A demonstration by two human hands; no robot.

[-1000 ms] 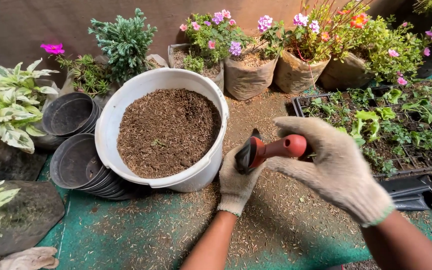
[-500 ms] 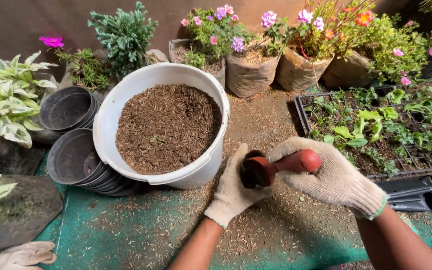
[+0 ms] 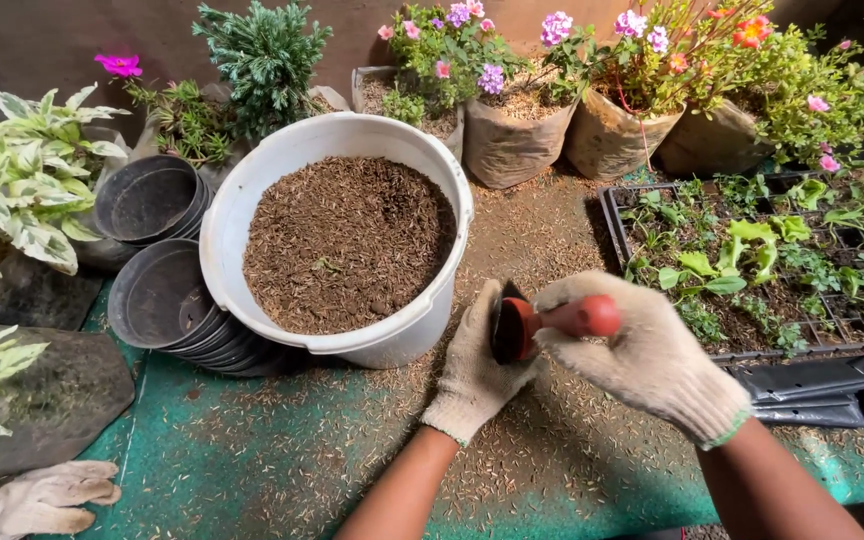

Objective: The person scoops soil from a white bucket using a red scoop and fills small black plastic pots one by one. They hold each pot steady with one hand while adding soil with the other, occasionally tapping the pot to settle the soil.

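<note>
Gripping a red-handled garden tool [image 3: 552,322] w/ both gloved hands, head view: right hand [image 3: 642,355] is wrapped round the red handle, fingers curled tight; left hand [image 3: 477,365] is cupped vs. the dark end of the tool, fingers pressed together. Tool sits just right of the white bucket [image 3: 252,190] of brown potting mix, above the green table [image 3: 232,470]. Black pots [image 3: 157,295] lie stacked left of bucket; seedling tray [image 3: 612,215] at right; spare glove [image 3: 47,495] bottom left.
</note>
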